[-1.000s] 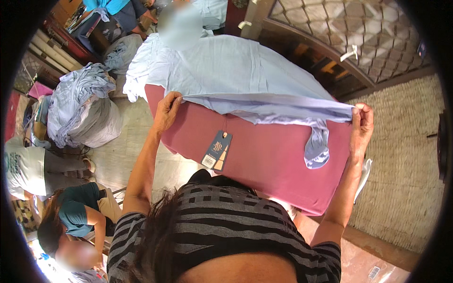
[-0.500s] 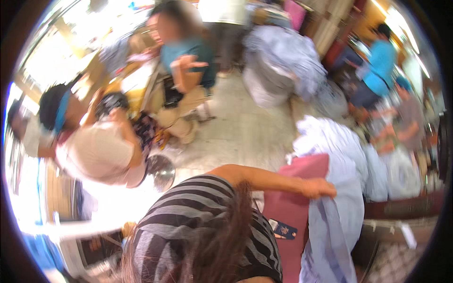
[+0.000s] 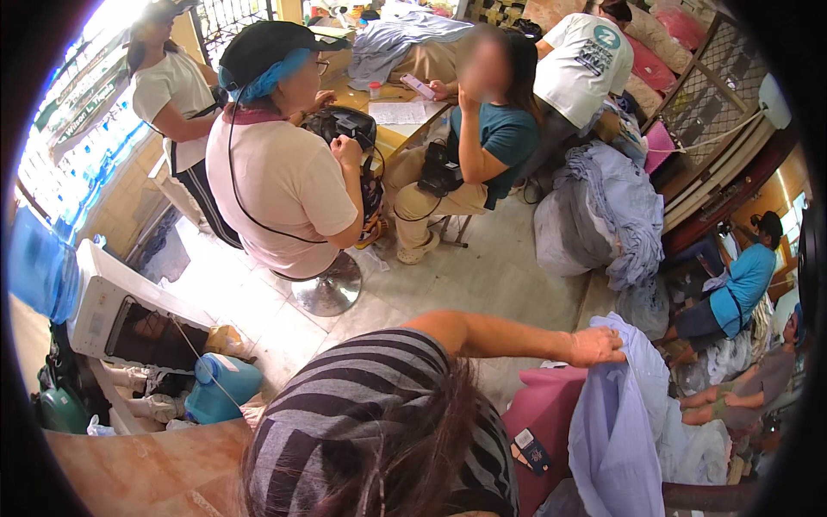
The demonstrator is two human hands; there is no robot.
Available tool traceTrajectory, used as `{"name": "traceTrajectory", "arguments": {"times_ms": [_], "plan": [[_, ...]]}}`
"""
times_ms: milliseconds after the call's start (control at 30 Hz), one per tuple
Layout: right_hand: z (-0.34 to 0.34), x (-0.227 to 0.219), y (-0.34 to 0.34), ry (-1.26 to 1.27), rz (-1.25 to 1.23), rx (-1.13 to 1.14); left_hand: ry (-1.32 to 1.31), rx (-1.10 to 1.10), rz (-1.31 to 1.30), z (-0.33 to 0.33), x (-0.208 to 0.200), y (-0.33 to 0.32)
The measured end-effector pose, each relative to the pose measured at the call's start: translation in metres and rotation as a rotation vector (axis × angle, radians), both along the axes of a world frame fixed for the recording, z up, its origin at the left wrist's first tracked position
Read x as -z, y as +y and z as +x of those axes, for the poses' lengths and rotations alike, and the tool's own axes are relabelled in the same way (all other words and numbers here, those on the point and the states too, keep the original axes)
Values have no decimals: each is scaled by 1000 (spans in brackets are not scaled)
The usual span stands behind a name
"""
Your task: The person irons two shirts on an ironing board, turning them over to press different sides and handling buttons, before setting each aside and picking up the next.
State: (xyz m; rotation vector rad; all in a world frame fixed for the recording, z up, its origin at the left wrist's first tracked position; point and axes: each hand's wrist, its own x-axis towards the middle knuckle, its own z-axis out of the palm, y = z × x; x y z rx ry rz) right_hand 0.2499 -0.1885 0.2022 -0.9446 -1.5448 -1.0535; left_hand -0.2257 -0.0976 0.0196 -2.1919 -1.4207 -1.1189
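My left arm, in a grey and black striped sleeve, reaches across to the right. At its end my left hand point(image 3: 596, 347) is closed on the upper edge of a light blue-lavender cloth point(image 3: 613, 431), which hangs in folds below the fingers. Beside the cloth lies a dusty pink padded surface point(image 3: 534, 405). On that surface rests a small dark blue card point(image 3: 531, 451) with white parts. More pale blue cloth point(image 3: 685, 448) is heaped just beyond. My right hand does not show. Strands of long hair hang over the striped shirt.
A standing person point(image 3: 284, 172) in a pale shirt and a seated person point(image 3: 495, 146) holding a phone are ahead. A tied cloth bundle point(image 3: 573, 220) stands on the floor. A metal stool base point(image 3: 327, 284) and a blue jug point(image 3: 226, 389) are at left. Two people point(image 3: 743, 280) sit far right.
The view has swung left and sharpened from blur. My left hand stays closed on the cloth, whose held edge now rises in a peak over the pink surface.
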Motion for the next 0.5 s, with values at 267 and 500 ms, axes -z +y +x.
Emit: {"name": "traceTrajectory", "arguments": {"times_ms": [267, 500], "plan": [[106, -43, -8, -222, -465, 219, 153, 36, -240, -94, -105, 19], [102, -174, -89, -243, -688, 303, 243, 366, -139, -112, -279, -15]]}}
